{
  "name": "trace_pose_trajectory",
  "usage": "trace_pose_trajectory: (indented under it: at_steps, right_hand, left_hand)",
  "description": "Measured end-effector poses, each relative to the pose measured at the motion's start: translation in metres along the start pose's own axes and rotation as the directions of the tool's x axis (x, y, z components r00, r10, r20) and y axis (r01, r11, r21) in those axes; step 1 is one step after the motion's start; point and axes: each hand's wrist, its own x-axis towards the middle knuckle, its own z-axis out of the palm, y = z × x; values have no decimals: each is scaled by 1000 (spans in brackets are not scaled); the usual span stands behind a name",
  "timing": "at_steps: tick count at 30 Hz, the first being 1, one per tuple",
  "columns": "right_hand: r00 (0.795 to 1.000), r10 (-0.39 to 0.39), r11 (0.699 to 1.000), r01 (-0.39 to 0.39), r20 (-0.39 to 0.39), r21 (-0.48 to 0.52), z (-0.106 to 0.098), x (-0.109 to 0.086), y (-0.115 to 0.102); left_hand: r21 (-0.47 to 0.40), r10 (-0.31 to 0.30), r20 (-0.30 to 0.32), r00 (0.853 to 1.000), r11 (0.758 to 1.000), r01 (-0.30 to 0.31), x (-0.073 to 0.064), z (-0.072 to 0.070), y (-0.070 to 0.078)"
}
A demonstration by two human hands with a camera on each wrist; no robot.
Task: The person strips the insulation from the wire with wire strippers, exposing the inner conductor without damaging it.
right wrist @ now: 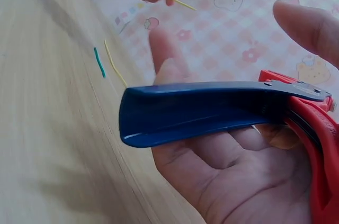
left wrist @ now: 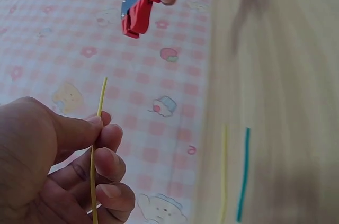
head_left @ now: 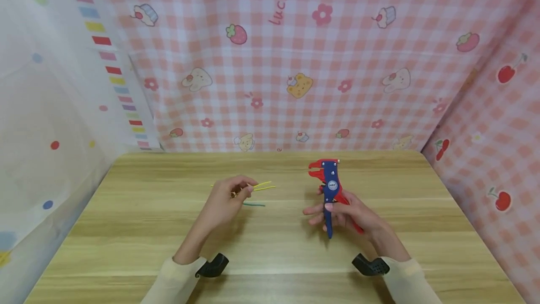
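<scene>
Head view: left hand (head_left: 225,203) pinches yellow wire (left wrist: 92,171), tip pointing right. Right hand (head_left: 366,214) holds pliers (head_left: 332,186), some fingers extended, right of wire. Green wire (head_left: 254,204) on desk (head_left: 270,247).

Badge lettering (head_left: 333,185) illegibly small, red handle (right wrist: 324,176) cut off by right wrist view's edge

Cartoon-print cloth (head_left: 270,67) around a wood-grain table (head_left: 278,247) suggests perhaps a home.

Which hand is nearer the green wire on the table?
Left. The left hand, pinching a yellow wire, is just left of the green wire in the head view; the right hand, holding pliers, is farther off on its right.
</scene>
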Motion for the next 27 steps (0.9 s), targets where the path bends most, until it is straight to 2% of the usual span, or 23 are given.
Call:
trace_pose_trajectory:
  at_steps: [5, 13, 17, 22, 27]
  right_hand:
    - [999, -26, 1000, 26, -21, -1, 4, 0, 0]
    - [997, -68, 993, 63, -39, -100, 14, 2, -2]
    - [997, -62, 997, 60, -35, -55, 16, 5, 0]
    - [998, -57, 997, 56, 13, 58, 18, 8, 4]
    - [998, -57, 998, 57, 17, 37, 21, 10, 5]
  left_hand:
    - [1, 26, 13, 1000, 1000, -26, 8, 0, 10]
    - [2, 72, -10, 997, 997, -72, 18, 0, 21]
    - [-17, 87, -23, 996, 996, -87, 20, 0, 24]
    - [-24, 52, -19, 998, 998, -52, 19, 4, 23]
    - [-33, 51, -12, 999, 998, -52, 18, 8, 24]
